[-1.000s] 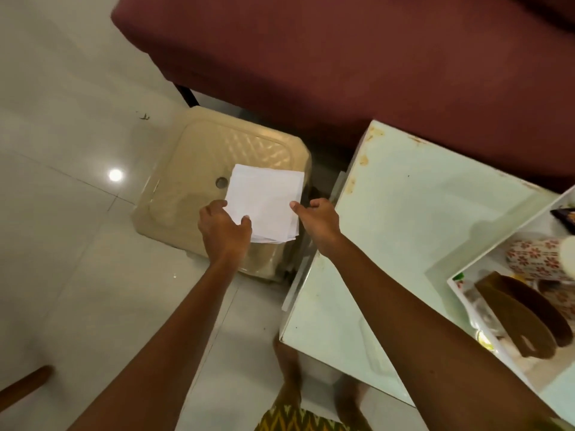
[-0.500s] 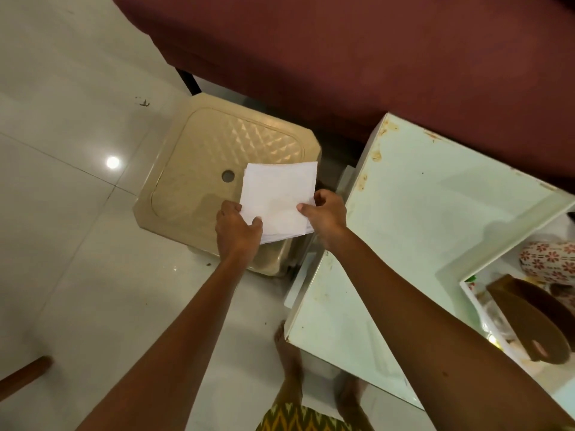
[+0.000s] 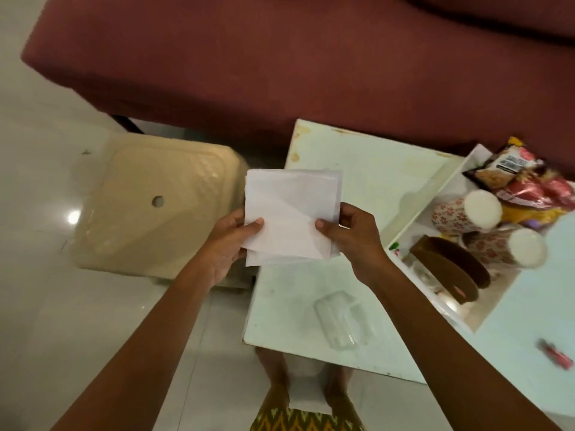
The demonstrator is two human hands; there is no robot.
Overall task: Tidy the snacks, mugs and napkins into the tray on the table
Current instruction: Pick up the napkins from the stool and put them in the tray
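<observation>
A stack of white napkins [image 3: 291, 209] hangs in the air over the left edge of the pale green table [image 3: 367, 178]. My left hand [image 3: 228, 247] pinches its lower left corner and my right hand [image 3: 351, 234] pinches its lower right corner. To the right stands the white tray [image 3: 435, 188]. It holds two floral mugs [image 3: 454, 213] lying on their sides, snack packets [image 3: 516, 172] at the back and a brown curved holder [image 3: 448, 269] in front.
A beige plastic stool [image 3: 149, 197] stands on the tiled floor left of the table. A maroon sofa [image 3: 280, 63] runs along the back. A clear plastic piece [image 3: 339, 318] lies on the table's near part, and a small red object [image 3: 557, 357] lies at the right edge.
Both hands have lifted the napkin stack off the stool and carried it right, to the table's left edge. The view has swung right, so the tray's contents show.
</observation>
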